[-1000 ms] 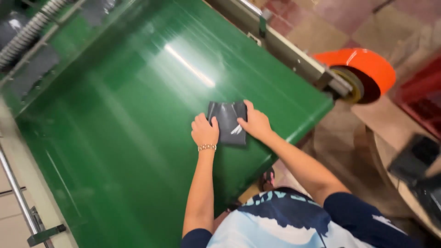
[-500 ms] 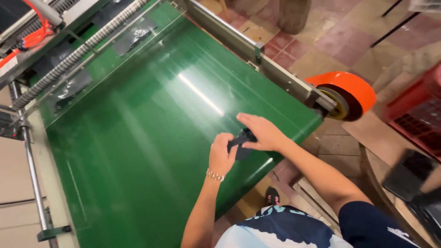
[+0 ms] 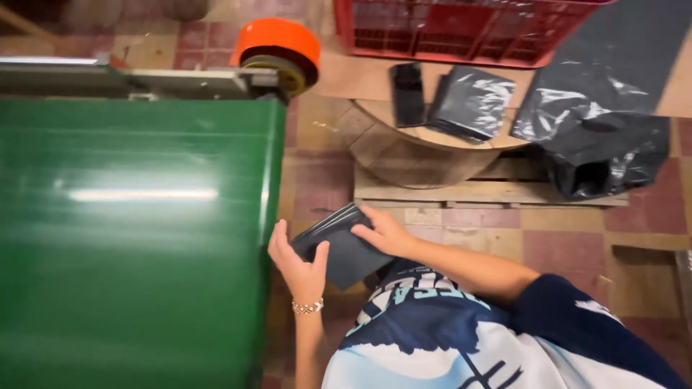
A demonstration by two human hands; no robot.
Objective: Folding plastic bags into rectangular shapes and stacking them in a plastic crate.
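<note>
Both my hands hold a flat dark grey plastic packet (image 3: 344,248) just off the right edge of the green conveyor belt (image 3: 130,238). My left hand (image 3: 299,266), with a beaded bracelet at the wrist, grips the packet's lower left side. My right hand (image 3: 386,232) lies on its upper right corner. The packet is tilted and hangs over the tiled floor in front of my chest.
An orange tape roll (image 3: 277,45) sits at the belt's far end. A round wooden table (image 3: 432,140) on a pallet carries a black phone (image 3: 407,94) and a stack of dark packets (image 3: 472,101). Black plastic bags (image 3: 602,137) and a red crate (image 3: 461,29) lie beyond.
The packet has come off the green belt and now hangs past its edge in both hands. My view has swung right, bringing the table, crate and bags into sight.
</note>
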